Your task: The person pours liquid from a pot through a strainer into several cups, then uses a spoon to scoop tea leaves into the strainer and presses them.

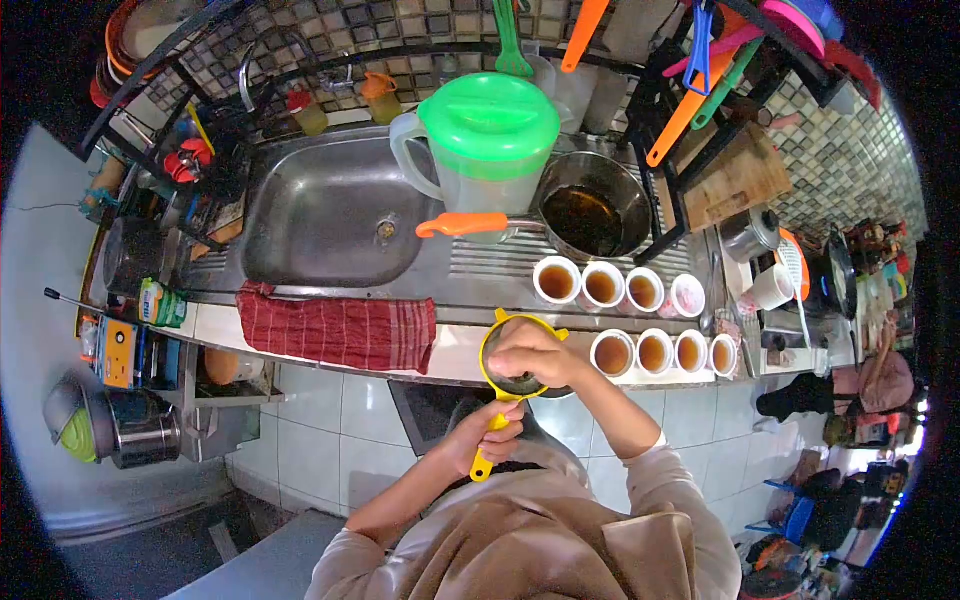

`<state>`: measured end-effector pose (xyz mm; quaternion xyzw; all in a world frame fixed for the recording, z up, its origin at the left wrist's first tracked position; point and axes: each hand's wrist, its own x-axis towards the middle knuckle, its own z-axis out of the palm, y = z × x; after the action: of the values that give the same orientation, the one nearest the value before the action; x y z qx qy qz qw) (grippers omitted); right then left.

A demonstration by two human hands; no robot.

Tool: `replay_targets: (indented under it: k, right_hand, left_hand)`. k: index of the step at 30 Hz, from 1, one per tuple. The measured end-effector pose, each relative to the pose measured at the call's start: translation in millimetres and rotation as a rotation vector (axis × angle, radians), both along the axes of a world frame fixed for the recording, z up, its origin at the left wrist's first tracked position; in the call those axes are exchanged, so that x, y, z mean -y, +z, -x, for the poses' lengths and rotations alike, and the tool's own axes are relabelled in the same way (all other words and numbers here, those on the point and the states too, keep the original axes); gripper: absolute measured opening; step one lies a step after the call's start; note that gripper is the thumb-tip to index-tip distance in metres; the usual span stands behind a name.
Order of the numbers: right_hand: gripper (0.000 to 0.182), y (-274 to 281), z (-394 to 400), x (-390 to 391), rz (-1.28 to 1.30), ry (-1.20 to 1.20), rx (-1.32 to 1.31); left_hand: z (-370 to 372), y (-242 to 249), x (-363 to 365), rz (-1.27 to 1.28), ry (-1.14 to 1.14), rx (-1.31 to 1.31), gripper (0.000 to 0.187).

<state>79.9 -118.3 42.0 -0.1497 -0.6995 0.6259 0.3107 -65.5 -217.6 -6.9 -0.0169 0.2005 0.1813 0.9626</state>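
A yellow strainer is held at the counter's front edge. My left hand is wrapped round its yellow handle. Over the strainer's bowl is my right hand, its fingers bent down into the mesh; what they hold, if anything, is hidden. Dark matter shows in the bowl below the fingers. To the right stand two rows of white cups, most with brown liquid. Behind them a pot with an orange handle holds dark liquid, beside a clear pitcher with a green lid.
A steel sink lies at the back left. The red checked cloth is on the counter's front edge. Black rack bars with hanging utensils rise at the right. A person is at the far right.
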Motion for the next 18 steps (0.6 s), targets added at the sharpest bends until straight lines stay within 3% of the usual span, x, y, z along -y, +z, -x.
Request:
replay_targets:
  k: [5, 8, 18]
  right_hand:
    - [0.042, 12.1, 9.6, -3.3, 0.009, 0.044, 0.027]
    - [0.037, 6.0, 9.5, -0.1, 0.203, -0.112, -0.059]
    - [0.040, -5.5, 9.5, 19.5, 0.366, -0.488, -0.298]
  left_hand:
    - [-1.1, -1.9, 2.4, -0.045, 0.033, -0.023, 0.025]
    - [-1.3, -2.0, 2.4, -0.061, 0.035, -0.018, 0.025]
    - [-1.6, -3.6, 1.8, -0.023, 0.013, 0.006, 0.026]
